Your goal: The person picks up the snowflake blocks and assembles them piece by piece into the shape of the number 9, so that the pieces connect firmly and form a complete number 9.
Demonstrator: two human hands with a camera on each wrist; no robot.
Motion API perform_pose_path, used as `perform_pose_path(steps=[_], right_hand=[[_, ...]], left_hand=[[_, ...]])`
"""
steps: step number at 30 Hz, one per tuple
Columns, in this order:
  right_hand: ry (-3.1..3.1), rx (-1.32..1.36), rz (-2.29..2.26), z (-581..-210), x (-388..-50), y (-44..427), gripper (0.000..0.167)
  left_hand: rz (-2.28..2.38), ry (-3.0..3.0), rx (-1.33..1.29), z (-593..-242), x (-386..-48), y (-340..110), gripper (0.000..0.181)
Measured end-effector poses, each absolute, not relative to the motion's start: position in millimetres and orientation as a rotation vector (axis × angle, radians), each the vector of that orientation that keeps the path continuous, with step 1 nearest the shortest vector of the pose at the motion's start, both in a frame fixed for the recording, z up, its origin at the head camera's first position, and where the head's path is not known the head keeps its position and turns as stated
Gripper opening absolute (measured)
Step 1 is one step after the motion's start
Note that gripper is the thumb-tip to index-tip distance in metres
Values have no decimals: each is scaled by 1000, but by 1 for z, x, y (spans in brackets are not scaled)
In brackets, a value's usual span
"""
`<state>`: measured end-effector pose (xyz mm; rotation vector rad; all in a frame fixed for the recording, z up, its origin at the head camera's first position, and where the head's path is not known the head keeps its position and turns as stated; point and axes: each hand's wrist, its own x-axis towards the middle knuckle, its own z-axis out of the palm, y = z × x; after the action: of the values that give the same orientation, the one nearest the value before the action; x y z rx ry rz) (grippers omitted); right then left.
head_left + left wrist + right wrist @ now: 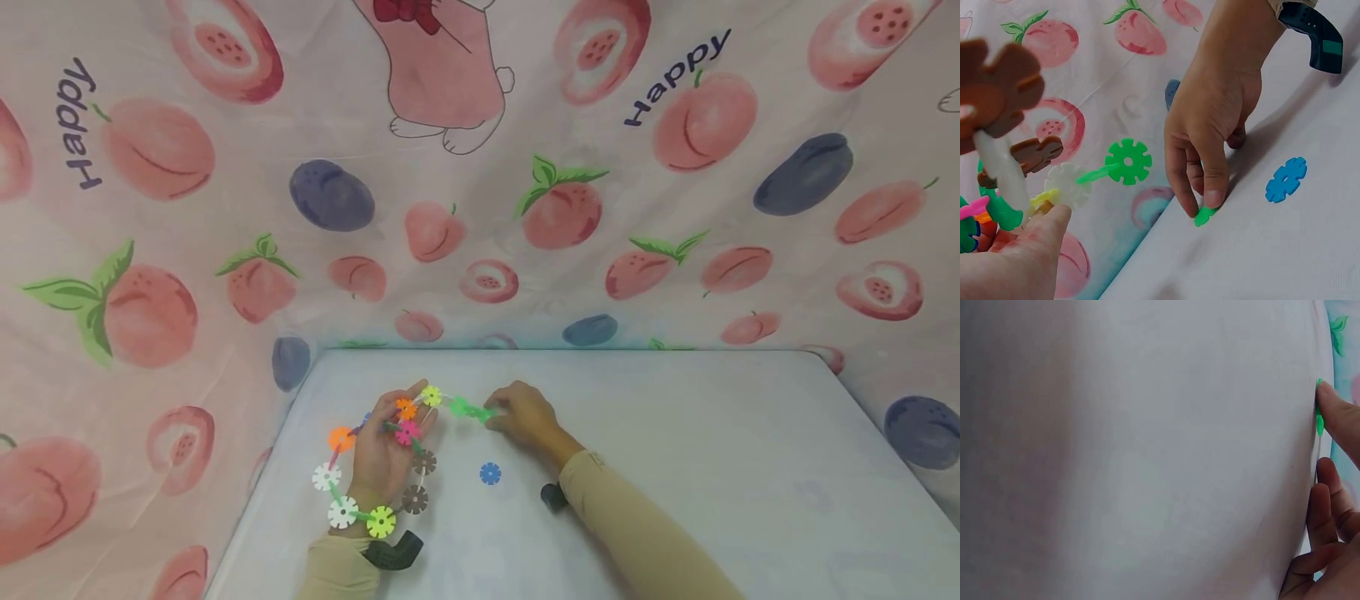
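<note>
A chain of colourful notched snowflake discs (381, 522) hangs in a loop around my left hand (384, 467) and wrist. The thumb and fingers of that hand hold it near a yellow disc (431, 396). From there its end reaches right, to a flat green disc (1129, 161) joined by an edge-on green one. My right hand (528, 417) pinches another green disc (1205, 216) between thumb and fingertips, low over the table. In the left wrist view this piece is apart from the chain's end. Only a thin edge of green shows in the right wrist view.
A loose blue disc (491, 473) lies on the white table (712, 467), below and between the hands. Dark bands (393, 552) sit on both wrists. Behind the table's far edge hangs a fruit-printed cloth (465, 183).
</note>
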<state>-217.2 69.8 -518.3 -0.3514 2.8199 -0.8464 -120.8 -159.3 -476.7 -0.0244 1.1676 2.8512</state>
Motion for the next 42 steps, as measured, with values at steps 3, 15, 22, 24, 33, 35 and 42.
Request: perform_pose_path(steps=[3, 15, 22, 24, 33, 35, 42], right_hand=[[2815, -313, -830, -518, -219, 69, 26], [2791, -294, -952, -515, -218, 74, 30], [2701, -261, -1171, -517, -214, 85, 18], [2673, -253, -1205, -516, -213, 88, 14], [2351, -178, -1467, -507, -205, 98, 19], [2279, -143, -1527, -505, -202, 100, 22], [2151, -104, -1651, -502, -196, 102, 28]], left_hand=[[2855, 1150, -19, -476, -121, -159, 25], [2849, 1214, -28, -479, -122, -158, 25], [2858, 1187, -41, -482, -125, -157, 27], [2869, 1153, -51, -482, -127, -158, 28], [2880, 1082, -121, -478, -130, -158, 30], [2870, 1073, -127, -477, -129, -158, 30], [2849, 1028, -126, -472, -126, -156, 30]])
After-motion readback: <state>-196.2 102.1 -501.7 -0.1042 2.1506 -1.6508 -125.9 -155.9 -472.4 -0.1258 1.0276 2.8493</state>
